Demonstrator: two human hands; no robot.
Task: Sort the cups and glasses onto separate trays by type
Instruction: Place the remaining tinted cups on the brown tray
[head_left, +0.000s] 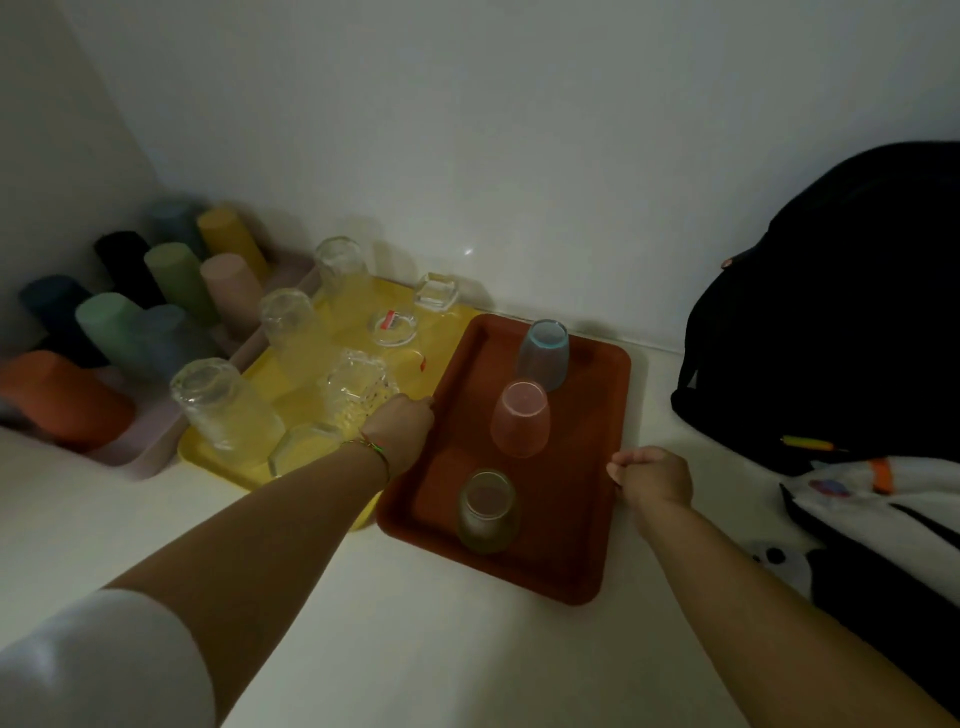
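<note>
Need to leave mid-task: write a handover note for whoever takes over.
Left hand at the red tray's left rim, grip unclear; right hand curled on its right rim.
Three tinted glasses stand upside down on the red tray, clear glasses on the yellow tray, opaque cups on the pink tray.
Done: types look separated. Left: probably just placing the red tray.

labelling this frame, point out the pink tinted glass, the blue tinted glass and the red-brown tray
pink tinted upturned glass (520, 418), head view, mid side wall
blue tinted upturned glass (543, 358), head view, mid side wall
red-brown rectangular tray (584, 467), head view, bare floor right of glasses
</note>
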